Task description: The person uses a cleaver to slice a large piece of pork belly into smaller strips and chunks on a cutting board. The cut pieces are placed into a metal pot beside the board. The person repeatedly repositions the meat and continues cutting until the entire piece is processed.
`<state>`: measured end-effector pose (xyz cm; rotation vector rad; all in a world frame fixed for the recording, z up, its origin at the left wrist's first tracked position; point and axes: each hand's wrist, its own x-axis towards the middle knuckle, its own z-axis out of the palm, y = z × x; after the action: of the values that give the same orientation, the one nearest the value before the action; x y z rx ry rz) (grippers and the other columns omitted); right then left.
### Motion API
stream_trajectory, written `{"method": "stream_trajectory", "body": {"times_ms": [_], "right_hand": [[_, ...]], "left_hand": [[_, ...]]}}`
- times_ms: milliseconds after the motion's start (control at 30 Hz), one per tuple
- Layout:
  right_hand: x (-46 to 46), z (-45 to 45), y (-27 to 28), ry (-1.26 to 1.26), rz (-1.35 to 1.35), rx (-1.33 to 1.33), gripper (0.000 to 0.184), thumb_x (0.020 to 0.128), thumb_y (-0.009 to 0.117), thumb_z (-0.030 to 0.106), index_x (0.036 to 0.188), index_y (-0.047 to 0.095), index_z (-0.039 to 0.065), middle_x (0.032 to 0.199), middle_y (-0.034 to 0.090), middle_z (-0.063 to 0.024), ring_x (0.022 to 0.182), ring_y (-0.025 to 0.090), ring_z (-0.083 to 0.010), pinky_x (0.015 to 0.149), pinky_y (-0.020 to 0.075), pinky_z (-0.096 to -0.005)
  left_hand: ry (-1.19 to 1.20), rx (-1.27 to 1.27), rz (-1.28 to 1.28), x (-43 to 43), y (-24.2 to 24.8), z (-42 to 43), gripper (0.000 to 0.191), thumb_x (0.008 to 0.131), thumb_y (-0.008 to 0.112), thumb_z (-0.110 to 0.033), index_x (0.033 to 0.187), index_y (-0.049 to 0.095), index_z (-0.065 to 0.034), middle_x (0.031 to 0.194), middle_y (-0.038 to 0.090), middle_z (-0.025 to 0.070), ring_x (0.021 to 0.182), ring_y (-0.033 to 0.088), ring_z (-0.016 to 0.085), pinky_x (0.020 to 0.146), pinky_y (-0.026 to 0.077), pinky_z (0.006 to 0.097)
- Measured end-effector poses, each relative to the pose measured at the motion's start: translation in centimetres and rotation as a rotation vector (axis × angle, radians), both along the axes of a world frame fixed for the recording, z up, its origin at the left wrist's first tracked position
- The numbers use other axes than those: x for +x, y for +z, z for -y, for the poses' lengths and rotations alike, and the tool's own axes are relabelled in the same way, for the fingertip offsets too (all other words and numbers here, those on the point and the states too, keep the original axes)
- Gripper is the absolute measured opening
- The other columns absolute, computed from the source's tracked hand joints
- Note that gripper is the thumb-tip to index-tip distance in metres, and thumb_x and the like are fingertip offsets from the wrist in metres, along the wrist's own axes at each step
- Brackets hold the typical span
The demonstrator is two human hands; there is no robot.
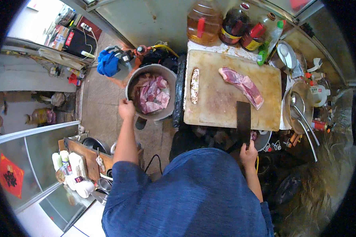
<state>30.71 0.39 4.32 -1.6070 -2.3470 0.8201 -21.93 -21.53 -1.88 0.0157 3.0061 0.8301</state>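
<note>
With my left hand (pixel 127 109) I grip the near left rim of a round metal pot (pixel 171 104), which holds several pieces of raw meat (pixel 151 90). My right hand (pixel 249 152) is closed on a dark, broad-bladed cleaver (pixel 243 118); its blade lies over the front edge of a large, stained cutting board (pixel 213 109). One long strip of raw meat (pixel 243 84) rests on the board, just beyond the blade's tip. The board's elongated handle slot (pixel 195 86) is at its left side.
Large bottles of liquid, among them a jug of amber liquid (pixel 204 23), stand behind the board. To the right, a basin (pixel 307 109) holds metal ladles (pixel 305 118). Beyond the pot are a blue cloth (pixel 108 62) and a red valve (pixel 141 50). Black plastic (pixel 179 91) hangs between pot and board.
</note>
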Motion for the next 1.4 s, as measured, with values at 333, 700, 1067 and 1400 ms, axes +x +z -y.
{"method": "stream_trajectory", "body": {"times_ms": [333,700,1067,1400], "right_hand": [[2.4,2.0,-0.7,-0.167,0.040,0.033,0.038,0.090,0.057,0.025,0.120,0.054,0.001,0.084,0.066,-0.0242,0.076,0.064,-0.0430,0.067,0.0505,-0.0502],[1.8,1.6,0.9,-0.277,0.267,-0.200,0.042,0.093,0.048,0.026,0.125,0.047,-0.001,0.082,0.066,-0.0259,0.075,0.064,-0.0443,0.069,0.0498,-0.0542],[3.5,1.0,0.7,-0.282,0.116,-0.265,0.044,0.091,0.054,0.023,0.127,0.046,0.000,0.087,0.065,-0.0282,0.080,0.063,-0.0461,0.073,0.0501,-0.0539],[3.5,-0.6,1.0,-0.203,0.146,-0.233,0.041,0.091,0.052,0.021,0.122,0.048,-0.004,0.083,0.065,-0.0273,0.077,0.063,-0.0453,0.070,0.0487,-0.0540]], "left_hand": [[-1.098,0.178,0.050,16.0,5.7,-18.8,0.034,0.082,0.062,-0.014,0.115,0.062,-0.0083,0.110,0.064,0.0164,0.099,0.063,0.034,0.085,0.050,0.0412],[-1.434,-0.431,-0.220,19.8,4.3,-37.8,0.053,0.074,0.068,-0.025,0.125,0.057,-0.0174,0.125,0.061,0.0104,0.114,0.058,0.032,0.095,0.044,0.0467],[-0.825,0.205,1.885,15.3,3.1,-30.0,0.033,0.084,0.068,-0.021,0.109,0.065,-0.0005,0.098,0.071,0.0101,0.084,0.069,0.021,0.078,0.055,0.0341],[-0.494,0.645,1.876,14.3,3.0,-24.4,0.034,0.084,0.059,-0.027,0.107,0.064,-0.0029,0.093,0.071,0.0099,0.076,0.069,0.025,0.068,0.057,0.0376]]}}
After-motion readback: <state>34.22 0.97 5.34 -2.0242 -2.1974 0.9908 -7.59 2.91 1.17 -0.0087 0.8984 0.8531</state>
